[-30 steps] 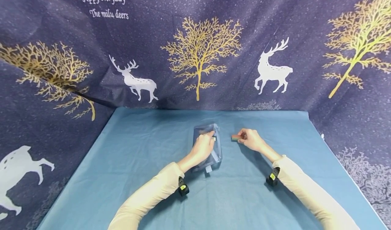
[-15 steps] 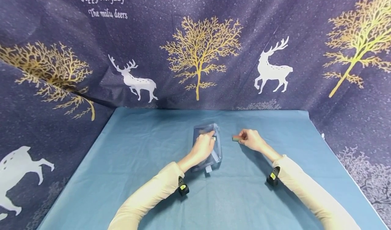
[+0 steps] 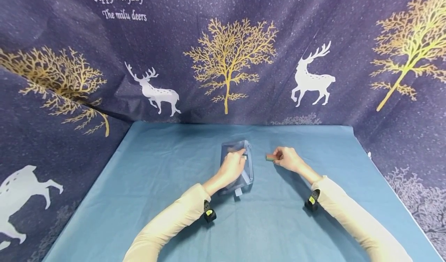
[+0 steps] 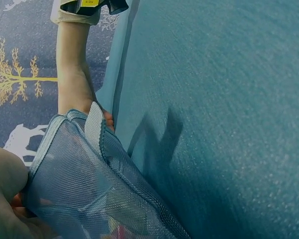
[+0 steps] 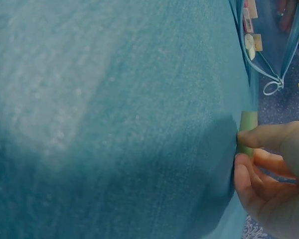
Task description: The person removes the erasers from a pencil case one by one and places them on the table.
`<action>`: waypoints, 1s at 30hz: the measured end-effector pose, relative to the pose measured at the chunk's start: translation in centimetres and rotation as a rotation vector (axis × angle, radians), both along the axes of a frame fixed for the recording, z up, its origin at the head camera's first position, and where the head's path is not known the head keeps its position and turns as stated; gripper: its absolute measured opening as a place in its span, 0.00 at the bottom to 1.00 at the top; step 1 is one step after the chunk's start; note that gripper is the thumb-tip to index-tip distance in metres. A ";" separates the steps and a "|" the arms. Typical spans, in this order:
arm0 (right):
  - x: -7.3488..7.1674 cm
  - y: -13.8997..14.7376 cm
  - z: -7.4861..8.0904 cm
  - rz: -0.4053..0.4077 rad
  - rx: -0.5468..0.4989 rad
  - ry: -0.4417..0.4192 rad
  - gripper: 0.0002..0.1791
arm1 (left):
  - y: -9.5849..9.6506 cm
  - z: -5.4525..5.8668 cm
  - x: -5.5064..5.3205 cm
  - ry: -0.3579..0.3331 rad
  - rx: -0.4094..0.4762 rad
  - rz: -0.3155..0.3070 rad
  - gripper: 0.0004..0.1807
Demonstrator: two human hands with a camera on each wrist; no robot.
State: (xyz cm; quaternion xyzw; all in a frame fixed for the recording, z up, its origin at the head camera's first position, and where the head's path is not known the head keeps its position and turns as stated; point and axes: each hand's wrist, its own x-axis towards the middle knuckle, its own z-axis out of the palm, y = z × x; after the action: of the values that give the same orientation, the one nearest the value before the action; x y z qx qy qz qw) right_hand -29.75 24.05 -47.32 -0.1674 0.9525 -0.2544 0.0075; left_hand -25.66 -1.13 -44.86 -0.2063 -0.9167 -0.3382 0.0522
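A blue see-through mesh zip pouch (image 3: 246, 173) lies in the middle of the cloth, its zipper side facing right. My left hand (image 3: 232, 166) holds it from above, and in the left wrist view the thumb side of that hand (image 4: 7, 199) is at its edge. Small pink and whitish items (image 5: 248, 42) show through the pouch's opening. To the right of the pouch, my right hand (image 3: 287, 159) pinches a small red-and-green block (image 3: 270, 157) between thumb and fingers, low over the cloth. The right wrist view shows the block's green face (image 5: 249, 122).
A blue cloth (image 3: 156, 165) covers the table. Behind and beside it hangs a dark curtain (image 3: 195, 6) printed with deer and trees. A pale tag (image 3: 238, 192) sticks out at the pouch's near end, and a ring zip pull (image 5: 272, 88) hangs at one zipper end.
The block and my right fingertips have shifted very slightly to the right. My left hand and the pouch stay in place.
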 end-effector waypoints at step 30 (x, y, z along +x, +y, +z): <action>0.4 -1.4 1.1 0.087 -0.094 0.067 0.09 | 0.0 0.4 0.4 0.075 -0.014 0.061 0.20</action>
State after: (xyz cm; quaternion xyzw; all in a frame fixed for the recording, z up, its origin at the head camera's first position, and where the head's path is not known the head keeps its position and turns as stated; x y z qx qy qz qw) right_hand -29.37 22.64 -46.26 -0.2174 0.9310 -0.2924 -0.0212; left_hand -25.27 -1.13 -44.51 -0.1912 -0.9223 -0.3219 0.0956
